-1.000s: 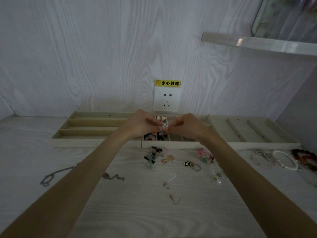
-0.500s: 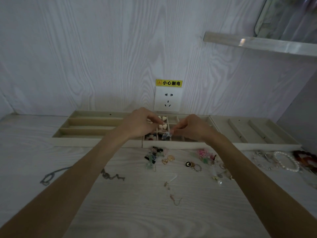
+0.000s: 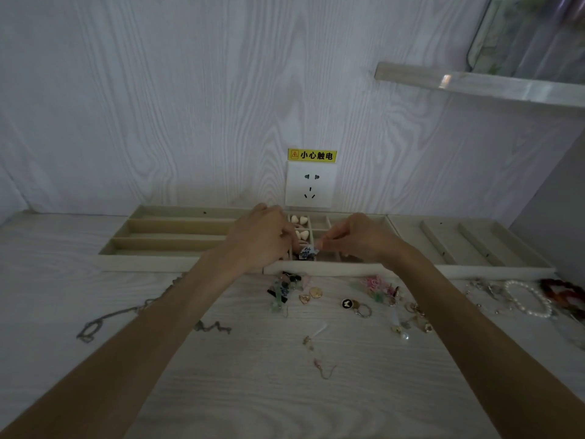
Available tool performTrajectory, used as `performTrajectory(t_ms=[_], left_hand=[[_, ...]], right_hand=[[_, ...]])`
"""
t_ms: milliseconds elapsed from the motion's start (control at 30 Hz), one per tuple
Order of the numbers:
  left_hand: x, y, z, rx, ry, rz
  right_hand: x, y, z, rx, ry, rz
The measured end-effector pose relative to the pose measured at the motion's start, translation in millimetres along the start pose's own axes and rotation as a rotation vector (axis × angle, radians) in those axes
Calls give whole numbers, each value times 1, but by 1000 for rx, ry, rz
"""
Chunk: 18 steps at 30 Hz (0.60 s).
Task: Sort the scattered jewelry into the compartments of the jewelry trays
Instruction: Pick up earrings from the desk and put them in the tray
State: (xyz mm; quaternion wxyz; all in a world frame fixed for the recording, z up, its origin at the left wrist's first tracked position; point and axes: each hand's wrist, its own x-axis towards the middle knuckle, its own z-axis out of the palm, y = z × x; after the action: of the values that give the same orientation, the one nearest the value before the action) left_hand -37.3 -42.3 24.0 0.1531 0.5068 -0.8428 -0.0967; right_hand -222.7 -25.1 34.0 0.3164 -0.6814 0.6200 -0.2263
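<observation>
3 trays sit in a row against the wall; both hands hover over the middle tray [image 3: 326,268]. The right hand [image 3: 357,237] pinches a blue-and-white earring [image 3: 306,251] above a front compartment. The left hand [image 3: 261,239] is curled at 9 o'clock of it, grip unclear. 4 white hearts [image 3: 300,228] lie at 12 o'clock.

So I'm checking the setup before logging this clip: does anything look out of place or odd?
Nothing is damaged or spilled. Loose jewelry is still scattered on the table in front of the trays: a chain at left, a pearl bracelet at right. The right tray's dividers run diagonally, unlike the left tray's.
</observation>
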Motion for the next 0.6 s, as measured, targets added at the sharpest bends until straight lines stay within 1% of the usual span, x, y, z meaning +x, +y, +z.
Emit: performTrajectory(t_ms=[67, 167, 433, 533, 600], left_hand=[[-2, 2, -7, -24, 60, 15], [-5, 5, -14, -10, 58, 38], [-8, 5, -10, 199, -171, 76], [-7, 6, -7, 219, -193, 67], [-8, 4, -7, 201, -182, 66]], right_hand=[[2, -2, 3, -11, 0, 6], [9, -4, 10, -74, 34, -11], [7, -2, 29, -336, 276, -87], [3, -2, 29, -428, 364, -168], [0, 1, 27, -496, 354, -268]])
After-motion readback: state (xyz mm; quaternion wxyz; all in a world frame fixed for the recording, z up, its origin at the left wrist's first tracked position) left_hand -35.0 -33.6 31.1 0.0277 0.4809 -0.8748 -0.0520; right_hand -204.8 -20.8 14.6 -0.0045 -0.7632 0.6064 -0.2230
